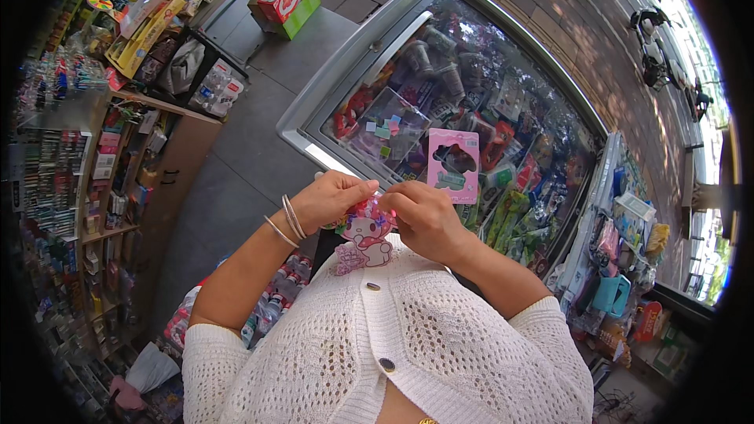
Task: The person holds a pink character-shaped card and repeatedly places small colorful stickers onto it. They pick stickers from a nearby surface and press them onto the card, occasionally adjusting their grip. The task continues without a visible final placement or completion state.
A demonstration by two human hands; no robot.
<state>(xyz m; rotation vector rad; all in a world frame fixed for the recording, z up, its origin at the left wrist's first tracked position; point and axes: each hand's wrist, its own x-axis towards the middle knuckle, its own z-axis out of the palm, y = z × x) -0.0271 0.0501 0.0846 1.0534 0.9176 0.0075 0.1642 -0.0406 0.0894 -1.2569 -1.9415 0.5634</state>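
Note:
In the middle of the head view, my left hand (330, 195) and my right hand (425, 216) meet at the top of a flat cartoon charm (370, 238), pink and white with a rabbit-like figure. Thumb and fingers of both hands pinch its upper end, and the charm hangs down in front of my white knitted cardigan. What exactly lies between the fingertips is hidden. Just beyond my right hand, a pink backing card (453, 166) with cut-out openings lies on the glass top of a chest freezer (330, 159). Small coloured paper squares (384, 129) are left of the card.
Shelves of stationery and small goods (94, 188) line the left side. A red and green carton (288, 0) stands beyond the freezer's left corner. Packed bottles (283, 288) are low beside my left arm. Packaged goods (612, 294) hang at the right.

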